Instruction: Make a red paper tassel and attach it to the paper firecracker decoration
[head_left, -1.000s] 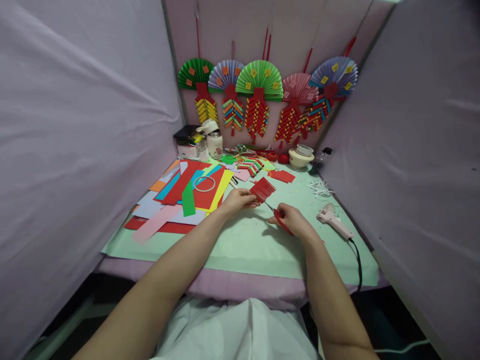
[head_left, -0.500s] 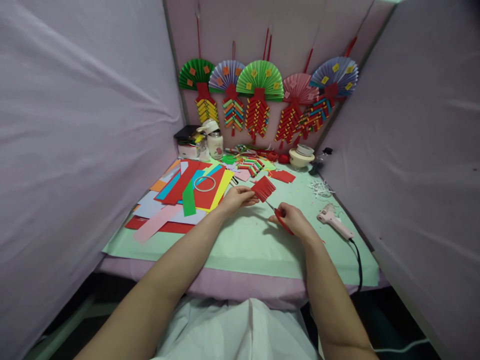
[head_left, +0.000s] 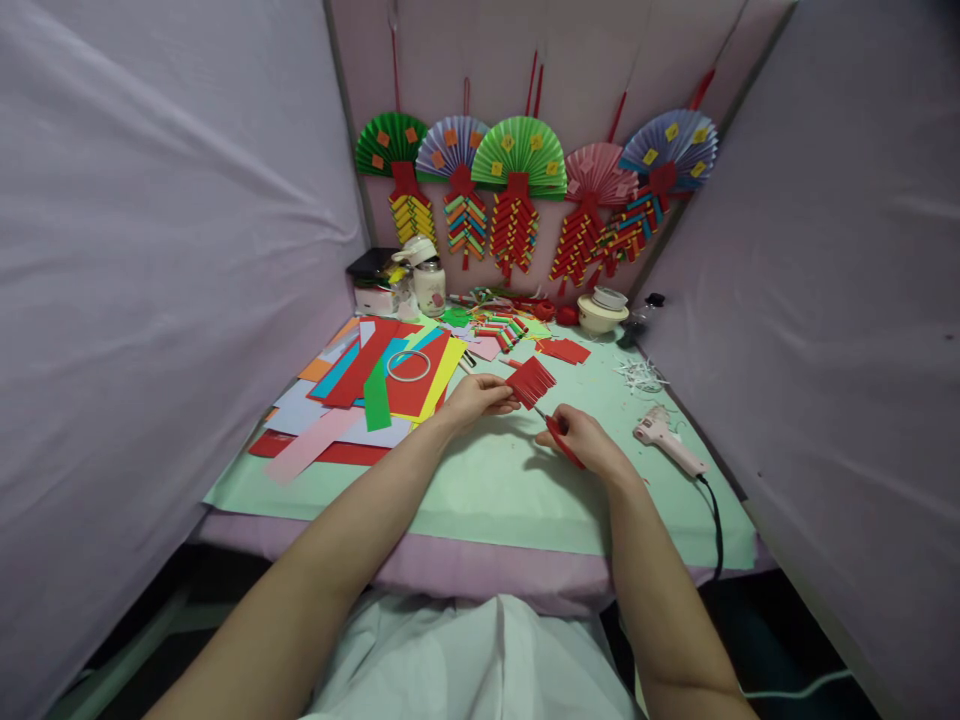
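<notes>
Paper (head_left: 533,379) has shifted a touch toward R hand (head_left: 587,440) vs 0.5 s ago; its fringed near edge now sits at the scissors' (head_left: 562,442) tips, lined up w/ the blades. L hand (head_left: 477,400) pinches its L side, fingertips closed; R fingers grip the red handles. Paper's red, thin, cut into narrow comb-like strips, held above smooth pale-green cloth (head_left: 487,505). Flat sheets (head_left: 412,400) lie L; 5 pleated fans (head_left: 517,150) hang behind.

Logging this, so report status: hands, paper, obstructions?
Left hand holding fringed red paper. Right hand on red-handled scissors, tips at the fringe. Nothing seen in the way; glue gun off right.
</notes>
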